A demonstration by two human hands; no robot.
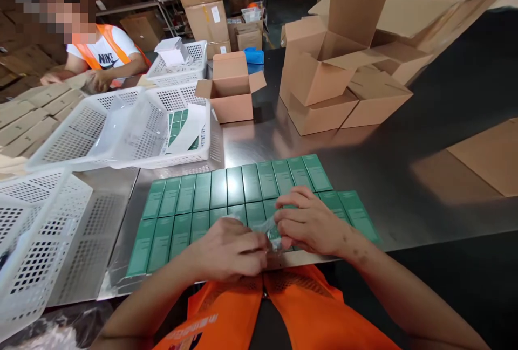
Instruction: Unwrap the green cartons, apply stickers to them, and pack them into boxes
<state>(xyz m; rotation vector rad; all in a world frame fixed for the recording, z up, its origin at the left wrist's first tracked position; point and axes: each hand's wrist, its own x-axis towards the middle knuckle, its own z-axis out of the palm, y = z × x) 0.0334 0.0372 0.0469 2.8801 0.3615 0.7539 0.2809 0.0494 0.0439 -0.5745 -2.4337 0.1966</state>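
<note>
While both hands meet at the near edge of the steel bench, they pinch a small piece of clear wrap between them: the left hand has its fingers curled shut on the wrap's left end, and the right hand has its fingertips closed on the right end, so each grip is narrow and holding that film. What the wrap encloses, if anything, I cannot tell. The hands hover just over the near row of green boxes, which lie flat in two tidy rows side by side, touching one another, across the middle of the bench. To the left, a white basket holds a clear bag and a few more green boxes, and another white basket stands nearer at the left edge. Beyond the rows, an open carton sits at centre, and a stack of open cartons stands to its right. Flat cardboard lies at the far right. At the far left a co-worker in an orange vest leans over folded cardboard. The person's own orange vest shows just below the hands.
</note>
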